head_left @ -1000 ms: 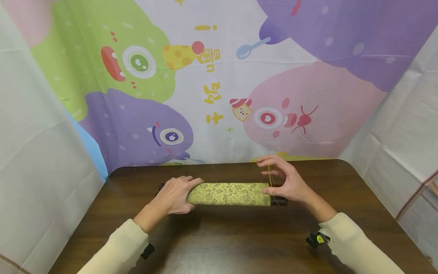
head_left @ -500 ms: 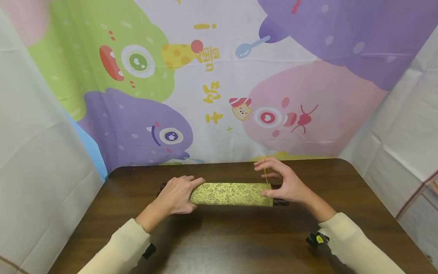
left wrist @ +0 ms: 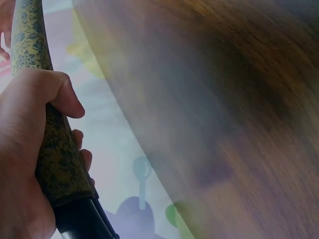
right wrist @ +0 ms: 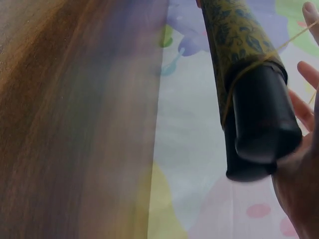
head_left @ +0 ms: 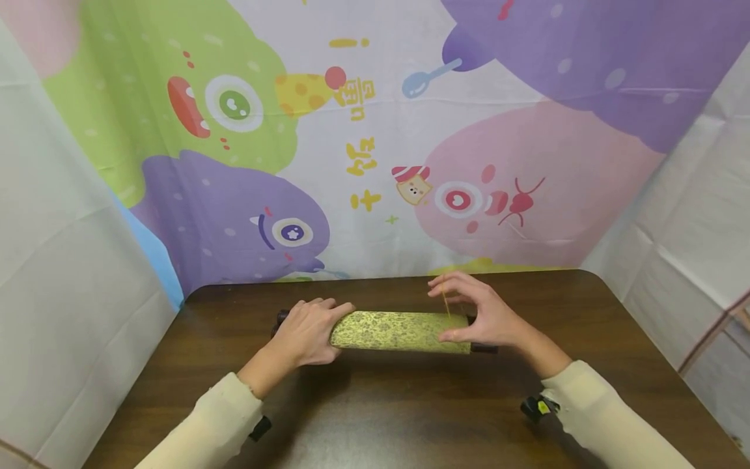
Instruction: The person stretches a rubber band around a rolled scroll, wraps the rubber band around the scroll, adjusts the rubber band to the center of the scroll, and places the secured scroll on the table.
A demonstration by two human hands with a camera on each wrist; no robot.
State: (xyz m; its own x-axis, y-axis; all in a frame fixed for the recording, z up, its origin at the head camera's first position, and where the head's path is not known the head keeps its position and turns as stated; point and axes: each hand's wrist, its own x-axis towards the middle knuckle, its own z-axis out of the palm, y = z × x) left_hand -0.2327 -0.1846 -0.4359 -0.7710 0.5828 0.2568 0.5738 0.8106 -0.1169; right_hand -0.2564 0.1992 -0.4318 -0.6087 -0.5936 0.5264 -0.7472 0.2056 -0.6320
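Note:
A rolled-up scroll in yellow-green floral brocade lies crosswise over the table, its dark roller ends sticking out on both sides. My left hand grips it near its left end, thumb and fingers wrapped round the roll in the left wrist view. A thin yellow rubber band is stretched between the scroll's right end and the curved fingers of my right hand. The right thumb lies over the brocade. In the right wrist view the band loops round the roll where the cloth meets the two black roller ends.
The dark wooden table reaches to a cartoon-printed curtain right behind it. Pale cloth hangs on the left and the right side. A black wrist device sits under the right sleeve.
The right hand has shifted left along the scroll, drawing the band inward from the roller end over the brocade. The scroll and the left hand have slid slightly right.

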